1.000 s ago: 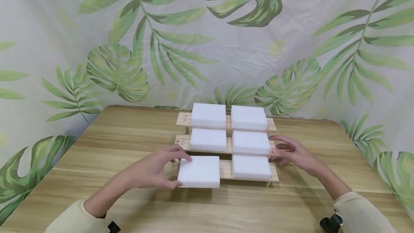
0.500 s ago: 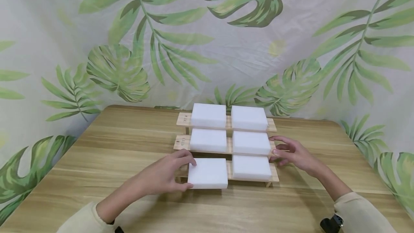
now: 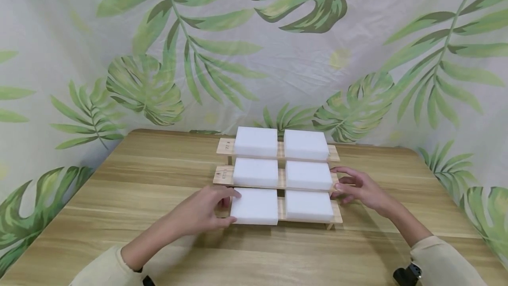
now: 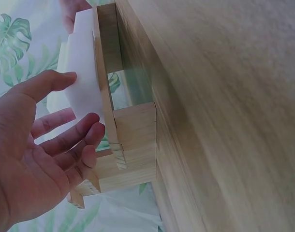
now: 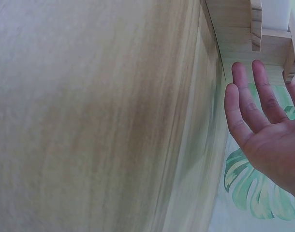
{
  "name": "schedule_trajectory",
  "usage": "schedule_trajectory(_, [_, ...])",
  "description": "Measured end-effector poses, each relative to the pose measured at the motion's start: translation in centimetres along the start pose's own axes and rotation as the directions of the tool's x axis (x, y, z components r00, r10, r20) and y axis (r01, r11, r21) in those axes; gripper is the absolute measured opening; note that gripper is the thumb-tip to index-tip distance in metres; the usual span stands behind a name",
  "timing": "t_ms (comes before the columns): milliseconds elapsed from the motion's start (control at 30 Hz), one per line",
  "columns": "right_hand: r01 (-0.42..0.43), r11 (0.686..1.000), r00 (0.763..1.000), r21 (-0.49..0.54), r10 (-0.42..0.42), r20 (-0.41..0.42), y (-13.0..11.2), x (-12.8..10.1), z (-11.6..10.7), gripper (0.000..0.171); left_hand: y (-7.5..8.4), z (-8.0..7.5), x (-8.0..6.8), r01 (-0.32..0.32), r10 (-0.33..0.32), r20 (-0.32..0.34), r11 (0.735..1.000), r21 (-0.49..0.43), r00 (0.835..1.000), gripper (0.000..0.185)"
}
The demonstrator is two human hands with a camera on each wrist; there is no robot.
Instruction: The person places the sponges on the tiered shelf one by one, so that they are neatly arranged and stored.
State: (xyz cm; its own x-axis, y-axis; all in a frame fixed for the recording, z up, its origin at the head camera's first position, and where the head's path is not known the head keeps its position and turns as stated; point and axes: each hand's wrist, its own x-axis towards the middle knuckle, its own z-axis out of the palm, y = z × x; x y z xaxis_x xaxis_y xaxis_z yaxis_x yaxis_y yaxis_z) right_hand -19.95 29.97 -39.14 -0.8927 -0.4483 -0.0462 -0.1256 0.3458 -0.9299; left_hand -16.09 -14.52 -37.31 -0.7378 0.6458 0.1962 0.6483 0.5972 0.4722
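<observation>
A three-step wooden rack (image 3: 224, 175) stands on the table, bearing white foam blocks in two columns. My left hand (image 3: 200, 211) holds the bottom-left foam block (image 3: 255, 206) by its left end, thumb at the near corner and index finger on top. In the left wrist view that block (image 4: 84, 72) lies along the lowest wooden step, and the lower fingers curve loosely beside its end. My right hand (image 3: 361, 191) grips the right end of the middle step between thumb and index finger. Its other fingers (image 5: 266, 99) extend beside the rack in the right wrist view.
Two foam blocks sit on the top step, including the top-right block (image 3: 305, 144). Beneath the rack is a wood-grain table (image 3: 158, 162). A leaf-print cloth (image 3: 293, 65) hangs behind the table's far edge.
My left hand has carried the foam block to the right, then back onto the bottom step, level with its neighbour. The right hand has stayed at the rack's end.
</observation>
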Motion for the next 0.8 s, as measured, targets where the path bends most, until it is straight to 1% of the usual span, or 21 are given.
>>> schedule_trajectory(133, [0.003,1.000,1.000,-0.001,-0.003,0.004,-0.01,-0.03,0.03,0.056,-0.31,0.12,0.25,0.014,-0.015,-0.003,0.999,-0.036,1.000,0.039])
schedule_trajectory(267, [0.005,1.000,1.000,0.002,-0.005,0.005,0.02,-0.02,0.11,0.056,-0.55,0.19,0.42,0.015,-0.016,-0.015,0.998,-0.062,1.000,0.037])
schedule_trajectory(400, [0.003,1.000,1.000,-0.001,-0.003,0.003,0.04,0.03,0.14,0.056,-0.70,0.23,0.53,0.012,-0.013,-0.021,0.998,-0.064,1.000,0.037])
schedule_trajectory(600, [0.009,1.000,1.000,0.003,-0.009,0.014,0.10,0.14,0.13,0.056,-0.82,0.18,0.56,0.016,-0.016,-0.011,0.998,-0.060,1.000,0.036])
schedule_trajectory(733, [0.012,1.000,1.000,0.010,-0.013,0.015,0.15,0.14,0.13,0.056,-0.87,0.14,0.55,0.004,-0.005,-0.009,0.998,-0.063,1.000,0.039])
schedule_trajectory(800, [0.015,1.000,1.000,0.007,-0.015,0.014,0.16,0.13,0.15,0.056,-0.82,0.06,0.48,0.013,-0.014,-0.008,0.998,-0.065,1.000,0.041])
